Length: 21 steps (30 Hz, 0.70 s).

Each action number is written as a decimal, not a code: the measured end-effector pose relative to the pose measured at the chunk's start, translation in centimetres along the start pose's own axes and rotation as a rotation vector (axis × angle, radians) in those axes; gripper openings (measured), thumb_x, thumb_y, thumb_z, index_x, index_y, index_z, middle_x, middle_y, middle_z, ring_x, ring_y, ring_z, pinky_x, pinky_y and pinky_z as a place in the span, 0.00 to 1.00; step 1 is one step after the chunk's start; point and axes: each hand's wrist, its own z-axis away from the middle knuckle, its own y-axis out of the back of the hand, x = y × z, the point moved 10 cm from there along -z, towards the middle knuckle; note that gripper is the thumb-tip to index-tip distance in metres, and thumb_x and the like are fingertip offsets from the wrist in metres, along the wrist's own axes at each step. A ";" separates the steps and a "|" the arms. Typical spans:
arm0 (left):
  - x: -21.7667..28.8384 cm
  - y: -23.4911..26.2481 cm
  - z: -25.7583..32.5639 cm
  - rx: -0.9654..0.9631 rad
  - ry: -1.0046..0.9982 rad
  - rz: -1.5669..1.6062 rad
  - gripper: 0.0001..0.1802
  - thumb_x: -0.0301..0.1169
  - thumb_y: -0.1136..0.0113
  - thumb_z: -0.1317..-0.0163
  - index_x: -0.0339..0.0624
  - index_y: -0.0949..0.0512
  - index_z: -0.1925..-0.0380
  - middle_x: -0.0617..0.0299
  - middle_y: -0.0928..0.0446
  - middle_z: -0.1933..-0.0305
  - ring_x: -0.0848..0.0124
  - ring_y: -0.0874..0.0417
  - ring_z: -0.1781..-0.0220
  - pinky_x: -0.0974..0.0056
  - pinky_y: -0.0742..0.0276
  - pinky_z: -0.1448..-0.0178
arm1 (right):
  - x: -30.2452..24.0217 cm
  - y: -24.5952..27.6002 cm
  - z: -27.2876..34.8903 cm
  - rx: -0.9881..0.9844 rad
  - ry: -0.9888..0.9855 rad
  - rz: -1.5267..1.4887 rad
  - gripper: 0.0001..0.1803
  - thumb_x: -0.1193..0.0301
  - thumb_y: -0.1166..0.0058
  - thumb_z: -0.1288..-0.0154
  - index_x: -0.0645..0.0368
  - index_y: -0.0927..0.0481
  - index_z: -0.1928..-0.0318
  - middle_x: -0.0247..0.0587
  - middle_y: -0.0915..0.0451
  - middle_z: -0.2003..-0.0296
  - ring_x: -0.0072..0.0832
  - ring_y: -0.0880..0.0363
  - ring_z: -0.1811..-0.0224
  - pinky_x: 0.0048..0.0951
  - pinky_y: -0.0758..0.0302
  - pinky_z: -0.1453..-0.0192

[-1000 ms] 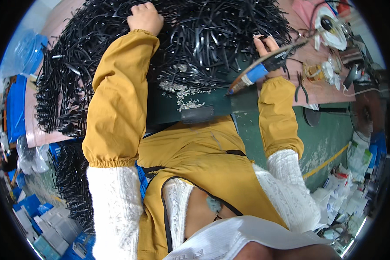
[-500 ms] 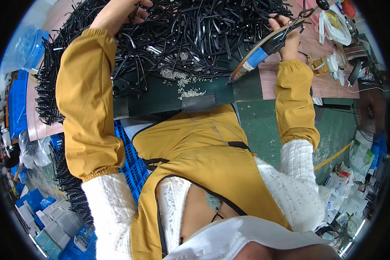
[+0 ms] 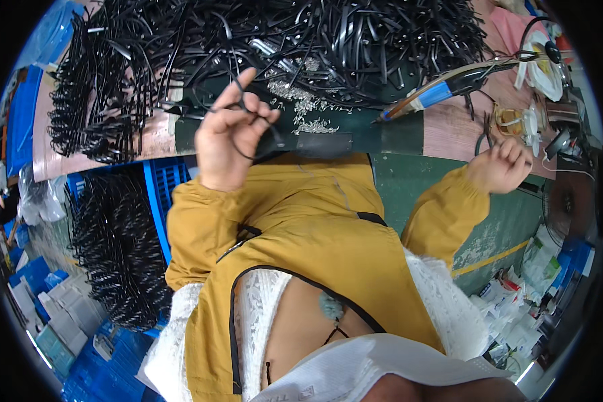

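black cable pile cut off at top edge, right hand blurred, its grip unclear

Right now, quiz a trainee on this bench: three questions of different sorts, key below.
1. True or false: the left hand pinches a thin black cable.
2. The blue-handled tool is: A) in the right hand; B) lying on the bench; C) in the blue crate.
3. Fill in: both forearms wear ______-coloured sleeve covers.

Key: 1 true; 2 B; 3 mustard.
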 end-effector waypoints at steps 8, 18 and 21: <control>-5.5 -1.8 4.1 -0.152 -0.604 -0.521 0.16 0.15 0.55 0.28 0.36 0.39 0.43 0.50 0.24 0.51 0.57 0.18 0.43 0.51 0.24 0.31 | 8.5 -16.4 21.4 -0.948 -0.389 0.696 0.05 0.83 0.44 0.33 0.67 0.20 0.58 0.48 0.22 0.63 0.36 0.21 0.68 0.32 0.23 0.61; -7.7 2.1 7.5 -0.226 -0.630 -0.772 0.34 0.17 0.29 0.39 0.41 0.38 0.39 0.51 0.23 0.46 0.57 0.16 0.41 0.39 0.27 0.26 | 12.9 -13.0 23.5 -0.515 -0.829 0.396 0.06 0.81 0.39 0.29 0.70 0.17 0.54 0.41 0.15 0.61 0.21 0.17 0.66 0.20 0.19 0.61; -7.6 2.3 7.2 -0.188 -0.673 -0.780 0.33 0.19 0.21 0.48 0.39 0.30 0.45 0.51 0.20 0.52 0.56 0.14 0.44 0.45 0.21 0.31 | 13.1 -12.9 23.9 -0.501 -0.832 0.445 0.06 0.82 0.39 0.29 0.71 0.17 0.54 0.41 0.15 0.60 0.20 0.17 0.67 0.20 0.19 0.62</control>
